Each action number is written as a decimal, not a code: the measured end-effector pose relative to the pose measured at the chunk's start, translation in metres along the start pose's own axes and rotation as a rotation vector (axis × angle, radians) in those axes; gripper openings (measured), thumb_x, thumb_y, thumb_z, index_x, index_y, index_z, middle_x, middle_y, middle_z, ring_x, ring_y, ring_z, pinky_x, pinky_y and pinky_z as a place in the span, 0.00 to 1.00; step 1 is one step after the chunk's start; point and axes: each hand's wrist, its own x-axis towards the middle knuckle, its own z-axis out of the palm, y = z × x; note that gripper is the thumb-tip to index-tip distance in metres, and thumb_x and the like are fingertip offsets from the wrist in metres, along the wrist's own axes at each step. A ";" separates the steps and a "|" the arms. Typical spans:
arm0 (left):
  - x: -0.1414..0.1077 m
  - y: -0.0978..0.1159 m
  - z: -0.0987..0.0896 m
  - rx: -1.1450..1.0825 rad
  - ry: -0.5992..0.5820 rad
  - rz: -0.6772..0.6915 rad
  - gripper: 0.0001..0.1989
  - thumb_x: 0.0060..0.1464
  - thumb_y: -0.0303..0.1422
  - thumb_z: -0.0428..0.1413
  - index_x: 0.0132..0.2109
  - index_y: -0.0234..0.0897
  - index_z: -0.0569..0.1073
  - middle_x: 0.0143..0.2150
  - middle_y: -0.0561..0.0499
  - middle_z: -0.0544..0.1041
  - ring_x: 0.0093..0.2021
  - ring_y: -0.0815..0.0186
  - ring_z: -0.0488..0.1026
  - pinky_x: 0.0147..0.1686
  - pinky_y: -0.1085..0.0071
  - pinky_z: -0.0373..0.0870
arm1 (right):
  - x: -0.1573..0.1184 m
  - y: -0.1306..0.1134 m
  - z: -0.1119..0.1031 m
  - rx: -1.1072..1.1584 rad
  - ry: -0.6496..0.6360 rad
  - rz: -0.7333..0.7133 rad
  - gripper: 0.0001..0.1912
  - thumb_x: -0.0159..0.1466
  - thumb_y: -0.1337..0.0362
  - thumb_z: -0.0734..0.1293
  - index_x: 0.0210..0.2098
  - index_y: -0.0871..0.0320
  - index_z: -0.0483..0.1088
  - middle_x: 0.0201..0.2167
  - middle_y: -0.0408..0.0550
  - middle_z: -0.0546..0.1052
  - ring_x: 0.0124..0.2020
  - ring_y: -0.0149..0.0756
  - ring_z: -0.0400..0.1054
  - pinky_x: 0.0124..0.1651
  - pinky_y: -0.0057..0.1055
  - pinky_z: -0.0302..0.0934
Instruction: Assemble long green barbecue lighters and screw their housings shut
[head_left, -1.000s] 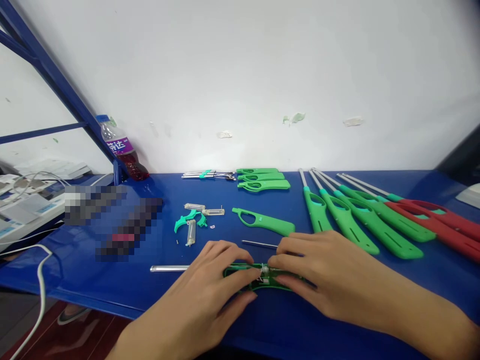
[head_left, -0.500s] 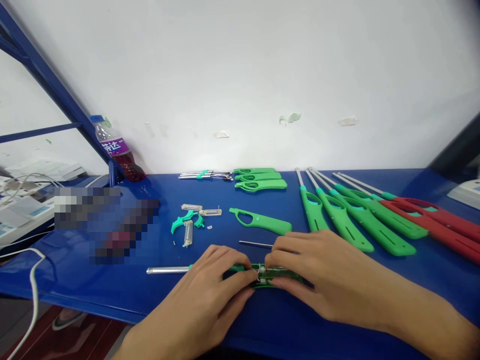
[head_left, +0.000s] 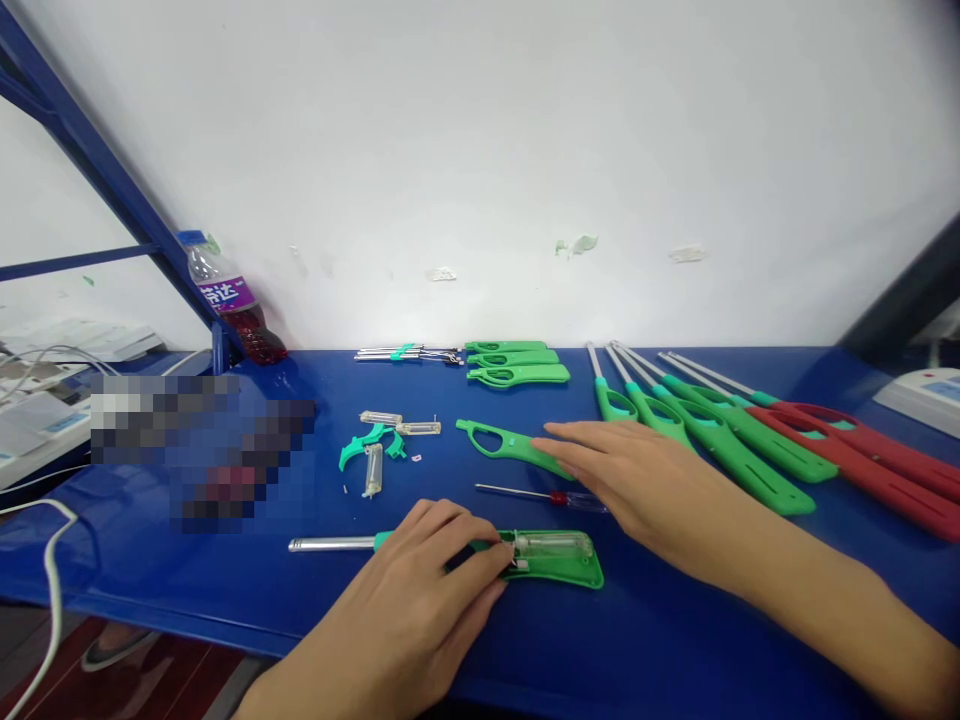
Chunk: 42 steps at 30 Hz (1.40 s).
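Note:
My left hand [head_left: 427,595] is closed over the middle of an opened green stick lighter [head_left: 570,570] that lies on the table with its metal tube [head_left: 334,544] pointing left. A clear fuel tank [head_left: 555,545] shows in its handle; the parts beneath my fingers are hidden. My right hand [head_left: 630,475] has its fingers stretched out over the right end of a loose green handle half [head_left: 499,447], and I cannot tell whether they touch it. Just below, a screwdriver [head_left: 517,491] with a red and clear handle lies partly under this hand.
Clear tanks [head_left: 373,470] and teal triggers [head_left: 364,440] lie left of centre. Metal tubes [head_left: 390,353] and green handle halves [head_left: 517,374] lie near the wall. Whole green lighters [head_left: 742,455] and red lighters [head_left: 877,465] fan out at right. A drink bottle [head_left: 236,300] leans back left.
My right hand has left the opened lighter and moved up to the loose handle half, uncovering the tank and the screwdriver's handle. My left hand stays on the lighter.

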 end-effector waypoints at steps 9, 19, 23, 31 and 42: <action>-0.006 -0.004 0.004 -0.026 0.010 -0.115 0.25 0.72 0.28 0.54 0.71 0.51 0.62 0.60 0.47 0.73 0.52 0.56 0.76 0.53 0.55 0.79 | 0.030 0.000 0.003 -0.118 -0.096 0.022 0.18 0.78 0.59 0.62 0.60 0.59 0.75 0.53 0.56 0.83 0.50 0.49 0.80 0.48 0.45 0.72; -0.004 -0.003 0.003 -0.064 -0.010 -0.125 0.27 0.71 0.27 0.56 0.71 0.50 0.63 0.57 0.49 0.76 0.54 0.56 0.75 0.59 0.53 0.77 | 0.063 -0.013 -0.004 -0.305 -0.222 -0.114 0.03 0.69 0.68 0.70 0.38 0.61 0.77 0.34 0.53 0.81 0.37 0.49 0.79 0.42 0.41 0.66; -0.003 -0.002 0.001 -0.071 -0.043 -0.120 0.26 0.72 0.26 0.54 0.71 0.51 0.63 0.56 0.49 0.75 0.54 0.57 0.75 0.56 0.57 0.78 | 0.056 -0.006 -0.006 -0.330 -0.205 -0.099 0.06 0.71 0.65 0.69 0.39 0.60 0.75 0.34 0.53 0.81 0.34 0.47 0.78 0.39 0.39 0.64; -0.006 0.000 0.001 -0.016 -0.071 -0.106 0.26 0.73 0.27 0.53 0.72 0.49 0.59 0.60 0.47 0.73 0.57 0.56 0.74 0.60 0.54 0.76 | 0.049 0.013 0.000 -0.325 -0.161 -0.052 0.09 0.72 0.60 0.68 0.38 0.59 0.71 0.30 0.51 0.80 0.30 0.42 0.77 0.35 0.34 0.59; -0.011 -0.015 -0.033 0.136 0.346 -0.190 0.26 0.74 0.25 0.48 0.72 0.54 0.62 0.67 0.48 0.65 0.66 0.60 0.68 0.61 0.65 0.72 | 0.037 -0.002 -0.033 -0.136 -0.127 -0.037 0.12 0.65 0.55 0.74 0.41 0.53 0.69 0.27 0.39 0.78 0.24 0.39 0.74 0.26 0.34 0.50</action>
